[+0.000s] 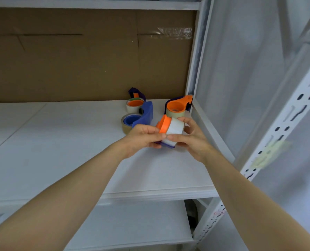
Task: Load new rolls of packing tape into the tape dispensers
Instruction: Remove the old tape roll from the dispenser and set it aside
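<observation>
Both hands (143, 137) (191, 138) pinch the dispenser (164, 126) — white roll (175, 127) between them.

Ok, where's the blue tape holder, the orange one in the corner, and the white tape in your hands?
blue dispenser (147, 113): head view, its curved blue body.
orange dispenser in the corner (176, 105): head view, its orange hub.
white tape roll (176, 126): head view, its white outer side.

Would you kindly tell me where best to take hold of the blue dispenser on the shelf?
On the blue dispenser, likely the tall curved shell, from above: it rises proud of its flat-lying tape roll.
</observation>
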A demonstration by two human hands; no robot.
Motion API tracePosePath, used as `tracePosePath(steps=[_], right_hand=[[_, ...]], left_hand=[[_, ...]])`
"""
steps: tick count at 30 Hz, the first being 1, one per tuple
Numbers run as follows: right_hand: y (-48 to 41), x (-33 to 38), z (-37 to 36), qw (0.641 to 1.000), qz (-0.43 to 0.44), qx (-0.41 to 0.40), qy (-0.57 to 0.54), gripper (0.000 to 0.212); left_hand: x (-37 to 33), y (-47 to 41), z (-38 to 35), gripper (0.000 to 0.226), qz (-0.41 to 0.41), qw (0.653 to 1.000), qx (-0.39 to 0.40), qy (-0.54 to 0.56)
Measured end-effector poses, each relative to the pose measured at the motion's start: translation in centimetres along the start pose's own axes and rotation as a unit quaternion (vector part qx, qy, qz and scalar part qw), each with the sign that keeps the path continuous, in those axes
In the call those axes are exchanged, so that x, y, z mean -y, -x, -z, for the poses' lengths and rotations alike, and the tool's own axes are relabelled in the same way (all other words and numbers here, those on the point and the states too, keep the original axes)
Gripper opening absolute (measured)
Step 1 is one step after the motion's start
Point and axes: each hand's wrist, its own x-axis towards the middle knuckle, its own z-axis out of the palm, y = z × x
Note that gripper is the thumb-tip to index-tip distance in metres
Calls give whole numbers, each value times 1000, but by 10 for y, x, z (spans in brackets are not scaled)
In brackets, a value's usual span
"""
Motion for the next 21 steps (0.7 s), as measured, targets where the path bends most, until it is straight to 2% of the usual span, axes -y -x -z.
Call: tracePosePath(steps=[4, 6, 8, 10, 12, 16, 19, 21], right_hand=[[1, 2, -1, 1000, -11, 4, -23, 67], [3, 4, -1, 1000, -9, 3, -27, 69], [4, 7, 0, 999, 13, -2, 32, 75], [6, 11, -1, 989, 41, -8, 143, 77], [6, 15, 0, 971, 55, -6, 232, 80], [3, 18, -2, 924, 44, 47, 377, 92], [2, 20, -10, 861, 60, 51, 502, 93], [2, 24, -18, 823, 71, 53, 561, 93]], left_hand=[[-3, 0, 1, 1, -12, 998, -34, -61], [-5, 0, 0, 11, 5, 999, -36, -41], [-5, -1, -4, 34, 56, 997, -30, 35], [-4, -1, -9, 44, 94, 989, -47, 103], [2, -2, -14, 42, 127, 975, -75, 165], [14, 2, -22, 40, 169, 945, -82, 268], [21, 4, -23, 59, 152, 950, -111, 248], [23, 3, -23, 70, 109, 971, -127, 171]])
